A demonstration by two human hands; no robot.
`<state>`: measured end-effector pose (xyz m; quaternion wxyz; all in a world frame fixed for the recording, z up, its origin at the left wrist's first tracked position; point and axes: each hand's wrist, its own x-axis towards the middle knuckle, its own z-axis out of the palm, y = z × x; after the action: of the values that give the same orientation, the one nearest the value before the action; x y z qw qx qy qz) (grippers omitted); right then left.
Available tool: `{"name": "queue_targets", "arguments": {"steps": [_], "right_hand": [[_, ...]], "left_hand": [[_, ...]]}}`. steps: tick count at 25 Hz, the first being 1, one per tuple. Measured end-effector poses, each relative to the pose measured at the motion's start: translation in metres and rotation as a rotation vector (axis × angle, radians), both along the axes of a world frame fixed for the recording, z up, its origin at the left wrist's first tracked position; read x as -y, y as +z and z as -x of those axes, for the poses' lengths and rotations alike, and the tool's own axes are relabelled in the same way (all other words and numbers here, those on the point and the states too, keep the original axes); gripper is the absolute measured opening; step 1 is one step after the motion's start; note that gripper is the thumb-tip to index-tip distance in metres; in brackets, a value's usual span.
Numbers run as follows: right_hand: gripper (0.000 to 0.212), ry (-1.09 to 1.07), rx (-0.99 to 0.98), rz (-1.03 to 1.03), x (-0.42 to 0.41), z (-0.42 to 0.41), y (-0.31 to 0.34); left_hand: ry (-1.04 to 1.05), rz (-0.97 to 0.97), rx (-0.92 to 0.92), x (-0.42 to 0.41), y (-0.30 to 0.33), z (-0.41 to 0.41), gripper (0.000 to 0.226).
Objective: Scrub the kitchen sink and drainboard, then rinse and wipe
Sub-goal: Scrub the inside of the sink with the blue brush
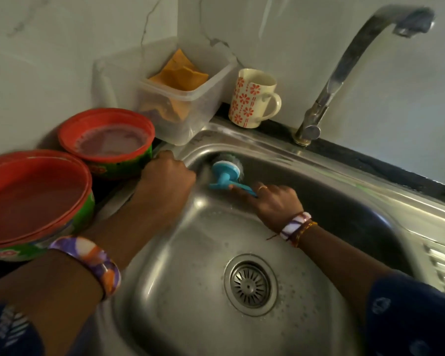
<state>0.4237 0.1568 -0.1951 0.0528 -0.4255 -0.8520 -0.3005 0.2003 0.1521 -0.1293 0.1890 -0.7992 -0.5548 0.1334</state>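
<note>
The right hand (pixel 275 201) grips the handle of a blue scrub brush (pixel 225 173) — its head pressed against the sink (pixel 195 253) wall at upper centre. The left hand (pixel 167 176), fingers curled, rests on the sink's left rim — whether it holds anything I cannot tell.

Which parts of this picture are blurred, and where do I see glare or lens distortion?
In the head view, the left hand on the sink's rim is smeared by motion; the blue scrubber held by the right hand is slightly soft. Glare streaks run along the rim and basin. The wide-angle lens bends the faucet and counter edge. The light is dim and greenish.
</note>
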Motion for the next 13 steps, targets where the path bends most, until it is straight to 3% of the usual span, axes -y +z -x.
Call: {"name": "queue_targets", "arguments": {"steps": [3,6,8,10,13], "right_hand": [[0.053,0.079,0.095,0.052,-0.002,0.005,-0.01],[0.059,0.019,-0.044,0.04,-0.007,0.002,-0.006],[0.069,0.044,0.011,0.072,-0.006,-0.004,-0.011],[0.066,0.044,0.097,0.111,-0.003,-0.002,-0.012],[0.062,0.046,0.011,0.127,-0.012,0.001,-0.006]], "left_hand": [[0.041,0.021,0.006,0.005,0.0,0.004,0.022],[0.018,-0.126,0.02,0.008,0.006,0.006,0.016],[0.039,-0.074,0.013,0.007,0.0,0.005,0.021],[0.049,0.0,0.039,0.005,-0.002,0.002,0.026],[0.056,-0.062,0.081,0.006,-0.003,0.003,0.021]]}}
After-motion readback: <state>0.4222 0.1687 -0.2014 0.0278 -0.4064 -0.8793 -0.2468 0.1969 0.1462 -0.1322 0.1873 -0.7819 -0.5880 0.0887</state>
